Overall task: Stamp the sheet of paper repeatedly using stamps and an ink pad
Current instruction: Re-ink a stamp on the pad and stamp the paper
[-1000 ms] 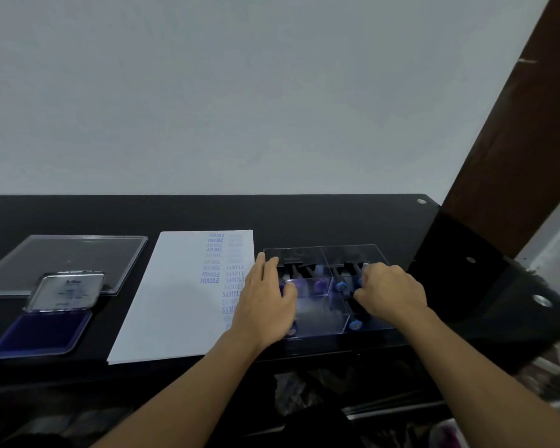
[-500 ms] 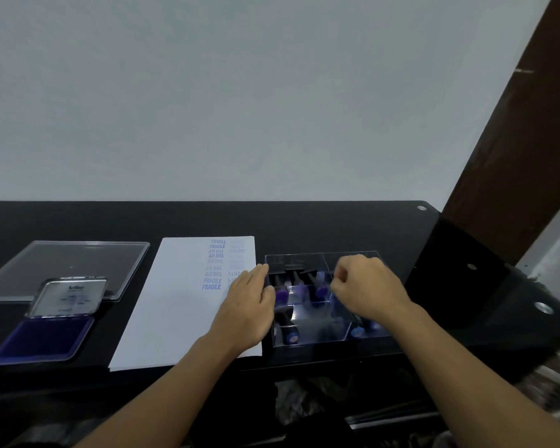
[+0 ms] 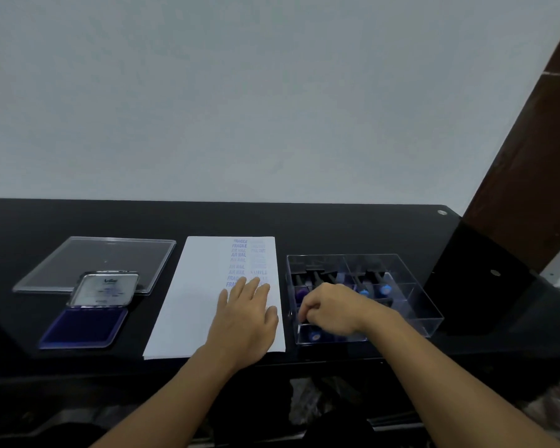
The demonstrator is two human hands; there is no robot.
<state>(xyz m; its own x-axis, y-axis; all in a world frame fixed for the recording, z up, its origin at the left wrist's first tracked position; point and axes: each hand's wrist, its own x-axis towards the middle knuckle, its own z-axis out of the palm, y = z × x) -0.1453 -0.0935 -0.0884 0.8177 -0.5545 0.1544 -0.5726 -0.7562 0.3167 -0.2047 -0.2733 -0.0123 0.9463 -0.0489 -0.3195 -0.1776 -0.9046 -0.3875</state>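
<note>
The fingers (image 3: pixel 256 287) of the left hand (image 3: pixel 244 318) are lying straight and slightly spread, pressing flat on the white sheet of paper (image 3: pixel 204 295) just below the middle of the frame. Their tips are covering the lowest of the blue stamped words, while rows reading FRAGILE, AIR MAIL and SAMPLE are running up toward the sheet's top right corner.

Just to the right, the fingers (image 3: pixel 307 310) of the right hand (image 3: pixel 335 310) are curling down into the left side of the clear plastic compartment box (image 3: pixel 428 307). I cannot tell whether they are pinching a stamp or closing on nothing, as the knuckles are hiding what is beneath. A blue-knobbed stamp (image 3: pixel 315 335) is lying in the box's front compartment, directly below those curled fingers. More stamps (image 3: pixel 364 291) with purple and blue knobs are leaning in the back compartments beyond the hand. The box is sitting just beside the paper's right edge.

Toward the lower left, the open ink pad (image 3: pixel 84 328) is showing its dark purple surface, its metal lid (image 3: pixel 105 289) overlapping a flat clear plastic cover (image 3: pixel 94 258). Everything is resting on a black table (image 3: pixel 336 227), with a pale wall (image 3: pixel 239 92) behind and a dark brown wooden post (image 3: pixel 530 156) at the right edge.
</note>
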